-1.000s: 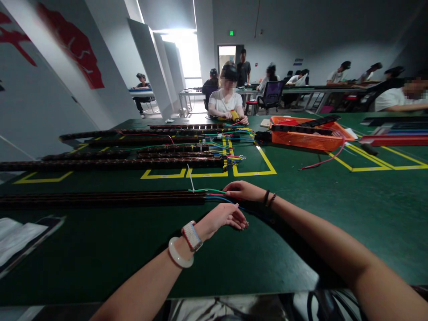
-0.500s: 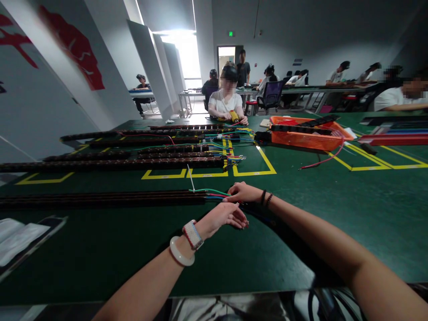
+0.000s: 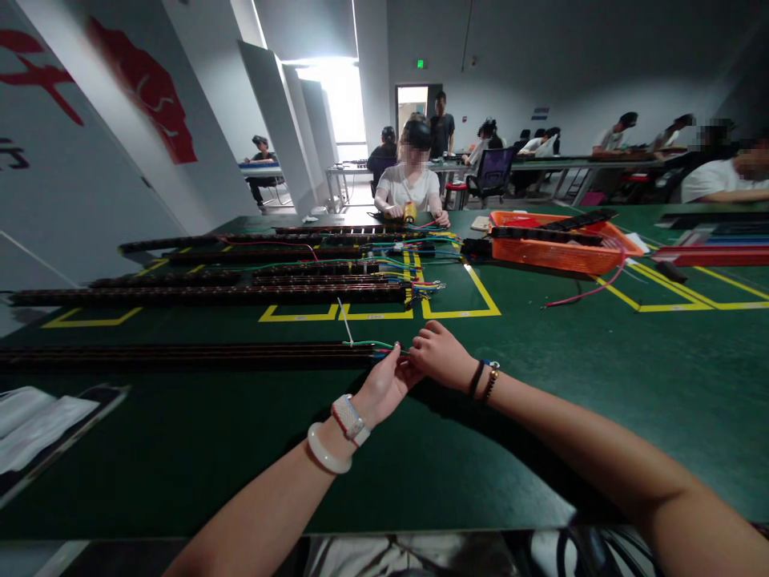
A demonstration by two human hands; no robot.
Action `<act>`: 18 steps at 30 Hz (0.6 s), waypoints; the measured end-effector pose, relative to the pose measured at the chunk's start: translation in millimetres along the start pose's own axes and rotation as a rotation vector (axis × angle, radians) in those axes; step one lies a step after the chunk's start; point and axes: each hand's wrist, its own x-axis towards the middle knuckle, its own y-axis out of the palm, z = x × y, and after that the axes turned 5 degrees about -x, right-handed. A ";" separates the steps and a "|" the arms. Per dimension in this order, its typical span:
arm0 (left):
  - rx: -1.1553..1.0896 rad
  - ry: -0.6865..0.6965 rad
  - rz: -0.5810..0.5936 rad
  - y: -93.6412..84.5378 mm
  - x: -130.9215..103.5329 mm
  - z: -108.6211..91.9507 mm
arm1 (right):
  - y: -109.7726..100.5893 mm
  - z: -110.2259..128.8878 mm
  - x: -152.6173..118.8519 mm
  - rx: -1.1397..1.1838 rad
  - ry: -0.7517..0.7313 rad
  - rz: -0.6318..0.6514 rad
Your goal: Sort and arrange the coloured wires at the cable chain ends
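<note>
A long dark bundle (image 3: pixel 198 357) lies across the green table before me, with coloured wires (image 3: pixel 384 348) coming out of its right end. My left hand (image 3: pixel 385 388) is closed around these wires from below, thumb on top, close to the bundle's end. Just right of it, my right hand (image 3: pixel 441 357) has its fingers curled over the same wires, and the two hands touch. The wire ends are mostly hidden by my hands; a small tip shows beyond my right wrist. A white cable tie (image 3: pixel 345 320) stands up near the bundle's end.
Farther back lie several more dark bundles (image 3: pixel 240 295) with coloured wire ends. An orange basket (image 3: pixel 546 255) holds dark parts, with a pink wire hanging out. White cloth or paper (image 3: pixel 48 429) lies at left. Across the table a co-worker (image 3: pixel 408 184) holds a yellow tool.
My left hand has turned from loosely hanging fingers to closing on the wires. My right hand has curled farther over them. The view has shifted slightly.
</note>
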 end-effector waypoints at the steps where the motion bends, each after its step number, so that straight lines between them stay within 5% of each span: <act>1: -0.029 0.026 -0.032 -0.3 1.0 0.3 | -1.5 3.5 -0.3 -0.035 -0.008 -0.005; 10: 0.021 0.047 0.005 -7.7 5.1 2.4 | -7.1 26.3 -10.1 -0.116 -0.014 0.003; 18: 0.027 0.031 0.016 -6.3 1.2 -0.7 | -65.3 -13.7 -20.3 0.239 0.136 0.025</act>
